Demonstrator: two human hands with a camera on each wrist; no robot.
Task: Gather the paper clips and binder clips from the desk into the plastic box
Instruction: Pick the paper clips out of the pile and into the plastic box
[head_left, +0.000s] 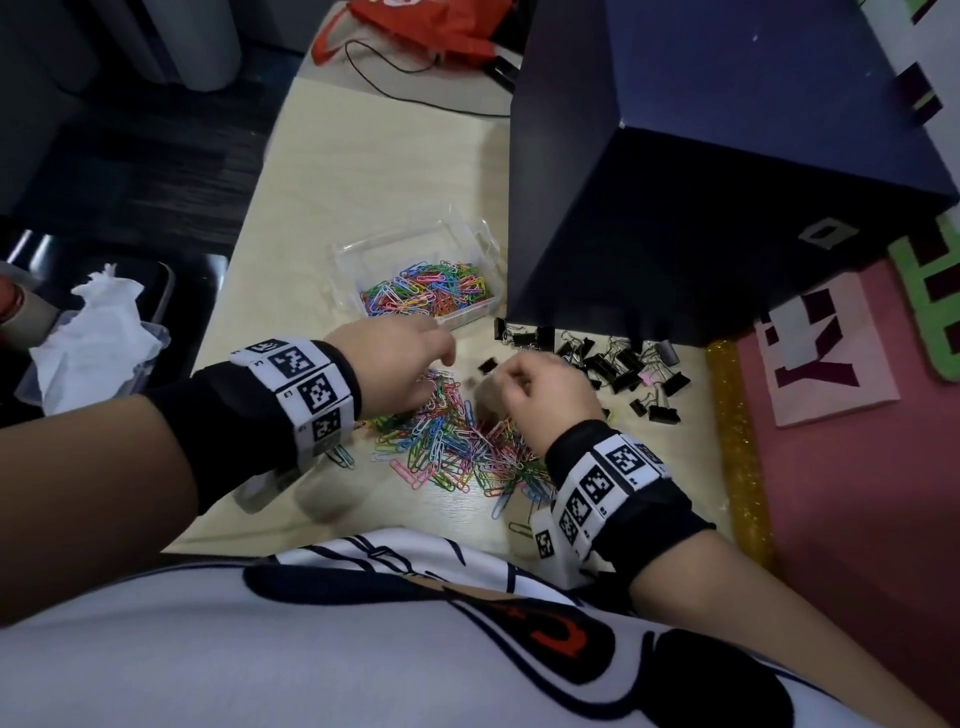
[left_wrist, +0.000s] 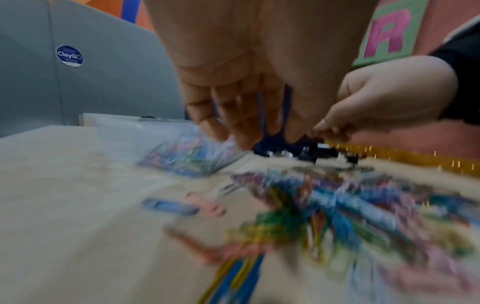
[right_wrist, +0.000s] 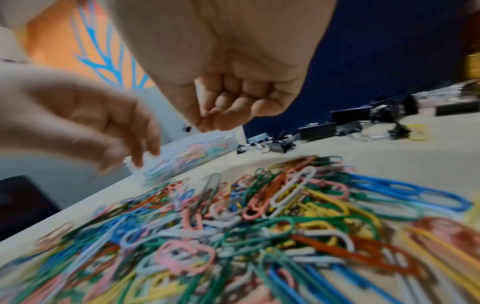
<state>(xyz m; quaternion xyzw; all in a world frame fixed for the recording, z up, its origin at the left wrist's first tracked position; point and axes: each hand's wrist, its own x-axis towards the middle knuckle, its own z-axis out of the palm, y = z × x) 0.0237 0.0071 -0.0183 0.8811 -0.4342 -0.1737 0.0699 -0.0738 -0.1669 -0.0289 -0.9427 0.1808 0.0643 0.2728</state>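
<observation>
Clear plastic box (head_left: 415, 249) on the counter (head_left: 322, 171), partly filled with coloured paper clips (head_left: 428, 291). Nearer, a loose pile of paper clips (head_left: 457, 447) spread flat; black binder clips (head_left: 613, 358) scattered to its right beside a dark blue box (head_left: 701, 182). Left hand (head_left: 400, 358) above the pile, fingers loosely spread, holding nothing. Right hand (head_left: 545, 389) curled tight over the pile; contents cannot be made out.

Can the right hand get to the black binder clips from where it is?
Probably yes. The right hand hovers above the paper clips, and the black binder clips lie just beside it on the open desk. Nothing lies between them; the dark box stands behind the clips, not across the way.
</observation>
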